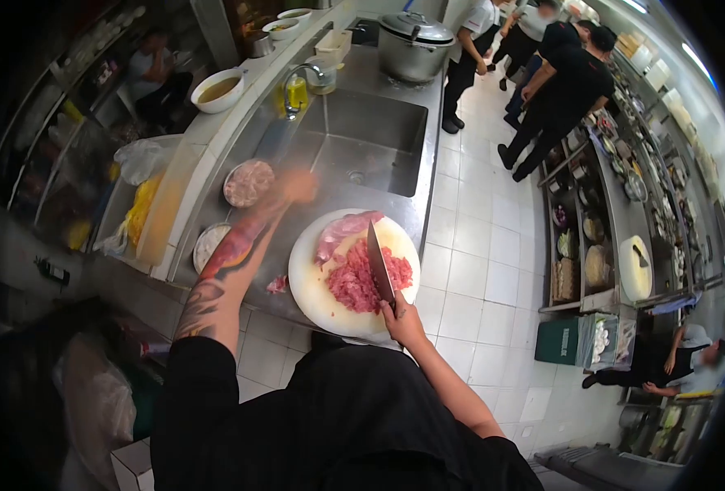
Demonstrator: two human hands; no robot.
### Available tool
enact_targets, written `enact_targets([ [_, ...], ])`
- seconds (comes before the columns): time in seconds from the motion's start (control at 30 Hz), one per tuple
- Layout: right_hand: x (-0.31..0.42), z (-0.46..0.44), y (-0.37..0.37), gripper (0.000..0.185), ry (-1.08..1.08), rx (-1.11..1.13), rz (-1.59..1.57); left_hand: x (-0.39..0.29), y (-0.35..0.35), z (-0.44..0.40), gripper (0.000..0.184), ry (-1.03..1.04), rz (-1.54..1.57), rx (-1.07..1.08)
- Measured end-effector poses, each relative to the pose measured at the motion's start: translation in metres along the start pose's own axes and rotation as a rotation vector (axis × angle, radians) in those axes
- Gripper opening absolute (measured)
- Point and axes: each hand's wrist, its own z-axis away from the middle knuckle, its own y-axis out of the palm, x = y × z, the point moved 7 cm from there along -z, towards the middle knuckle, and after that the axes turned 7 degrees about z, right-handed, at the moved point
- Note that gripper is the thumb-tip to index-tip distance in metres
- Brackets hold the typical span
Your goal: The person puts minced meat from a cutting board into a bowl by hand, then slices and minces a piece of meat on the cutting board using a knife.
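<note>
From my remote view, I'd judge the chopping to be partly done: a broad heap of chopped meat [354,286] lies on the round cutting board [307,286] at centre frame, while an uncut piece of meat [342,237] sits at the board's upper left, seemingly left to cut. My right hand [406,323], lower right of the board, is closed round the handle of the knife [380,266], its blade over the heap. My left hand [298,187], above the board, is blurred; I can't tell whether it's holding anything. A small meat scrap [277,284] lies just left of the board.
</note>
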Motion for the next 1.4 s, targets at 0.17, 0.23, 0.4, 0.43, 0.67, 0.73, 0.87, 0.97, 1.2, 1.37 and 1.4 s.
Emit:
enact_targets([
  [0.17, 0.003, 0.001, -0.009, 0.035, -0.071, -0.004, -0.054, 0.013, 0.076, 0.078, 0.027, -0.135, 0.115, -0.153],
  [0.23, 0.026, 0.007, -0.026, 0.034, -0.059, 0.005, -0.029, 0.019, 0.094, 0.106, 0.027, -0.076, 0.283, -0.392],
  [0.4, 0.057, 0.015, -0.043, 0.028, -0.152, -0.091, -0.053, -0.003, 0.101, 0.141, 0.033, 0.036, 0.226, -0.637],
  [0.43, 0.047, 0.009, -0.028, 0.028, -0.144, -0.042, 0.112, -0.005, 0.099, 0.143, 0.035, 0.026, 0.205, -0.643],
  [0.67, 0.082, 0.009, -0.042, 0.027, -0.265, 0.004, 0.254, 0.022, 0.102, 0.105, 0.036, -0.077, 0.344, -0.438],
  [0.73, 0.092, 0.016, -0.044, 0.026, -0.308, -0.067, 0.171, 0.016, 0.101, 0.100, 0.037, -0.022, 0.245, -0.395],
  [0.87, 0.046, 0.007, -0.003, 0.022, -0.254, 0.018, 0.376, -0.002, 0.086, 0.121, 0.039, 0.041, 0.377, -0.602],
  [0.97, 0.035, 0.005, -0.017, 0.024, -0.295, -0.073, 0.091, 0.003, 0.102, 0.181, 0.033, -0.280, 0.647, -0.877],
  [1.2, -0.038, 0.019, -0.068, 0.017, 0.225, -0.048, -0.637, -0.190, 0.133, 0.232, 0.111, 0.020, 0.756, -0.339],
  [1.37, -0.109, 0.032, -0.062, 0.017, 0.334, 0.059, -0.738, -0.209, 0.138, 0.197, 0.127, 0.021, 0.610, -0.414],
  [1.4, -0.118, 0.034, -0.058, 0.017, 0.365, 0.084, -0.748, -0.208, 0.138, 0.189, 0.127, 0.036, 0.602, -0.503],
])
